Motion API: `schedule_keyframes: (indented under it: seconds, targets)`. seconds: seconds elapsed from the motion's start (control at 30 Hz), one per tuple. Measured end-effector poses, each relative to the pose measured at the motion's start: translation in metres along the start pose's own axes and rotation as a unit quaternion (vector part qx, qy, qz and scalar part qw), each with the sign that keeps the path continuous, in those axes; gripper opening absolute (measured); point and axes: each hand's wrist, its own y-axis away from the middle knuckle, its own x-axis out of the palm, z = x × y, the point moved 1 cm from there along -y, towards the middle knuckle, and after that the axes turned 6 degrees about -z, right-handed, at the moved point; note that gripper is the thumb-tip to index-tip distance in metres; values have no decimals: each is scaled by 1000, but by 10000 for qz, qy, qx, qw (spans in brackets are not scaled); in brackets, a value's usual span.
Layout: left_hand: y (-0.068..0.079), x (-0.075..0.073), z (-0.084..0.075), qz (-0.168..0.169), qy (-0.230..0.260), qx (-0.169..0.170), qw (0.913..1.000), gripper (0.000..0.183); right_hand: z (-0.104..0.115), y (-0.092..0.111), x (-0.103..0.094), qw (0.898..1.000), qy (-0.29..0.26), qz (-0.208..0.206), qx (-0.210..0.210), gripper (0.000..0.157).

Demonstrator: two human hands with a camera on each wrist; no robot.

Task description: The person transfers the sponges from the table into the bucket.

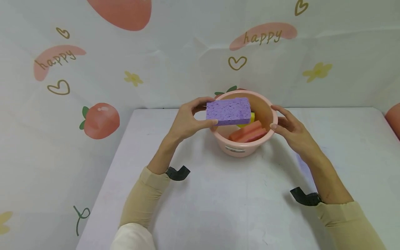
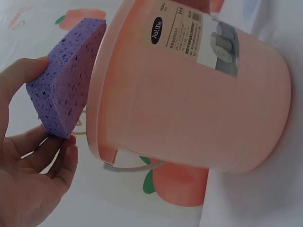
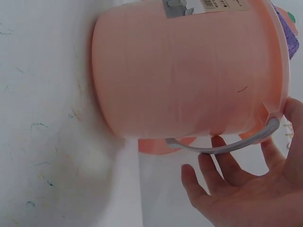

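My left hand [image 1: 189, 118] pinches a purple sponge [image 1: 228, 111] by its left end, thumb in front and fingers behind. The sponge is tilted above the open mouth of a pink bucket [image 1: 239, 150], overlapping its rim in the left wrist view. At the bucket's right side, my right hand [image 1: 292, 130] holds the rim with thumb and forefinger, while its other fingers lie beside the grey handle [image 3: 227, 147]. Inside the bucket are orange-red sponge-like blocks [image 1: 247, 132] and a yellow piece [image 1: 252, 117], partly hidden by the purple sponge.
The bucket stands near the back edge of a white table [image 1: 218, 201]. Behind it hangs a pale cloth [image 1: 187, 69] printed with fruit, hearts and flowers. Black straps [image 1: 178, 173] stick out at both wrists. A printed label [image 2: 199, 35] is on the bucket's front.
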Motion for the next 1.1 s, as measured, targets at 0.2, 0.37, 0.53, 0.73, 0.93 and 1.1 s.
schedule_keyframes:
  seconds: [0.2, 0.37, 0.53, 0.73, 0.93, 1.1]
  targets:
    - [-3, 3, 1, -32, -203, 71, 9998, 53, 0, -1, 0, 10000, -76, -2, 6, 56]
    - [-7, 8, 2, 79, -107, -44, 9999, 56, 0, -2, 0, 9999, -75, -34, -61, 56]
    - [-12, 14, 2, 181, 35, -296, 9994, 59, 0, -2, 1, 9999, -128, -56, -68, 56]
    - [-18, 23, 10, 56, 3, -430, 9991, 59, 0, -1, 1, 10000, -57, -57, -15, 56]
    - [-27, 32, 20, -93, -121, -699, 9974, 61, 0, -1, 2, 9999, -82, -49, 31, 56]
    - [-34, 41, 27, -64, -295, -867, 9958, 63, 1, -1, 2, 9999, -107, -45, -34, 56]
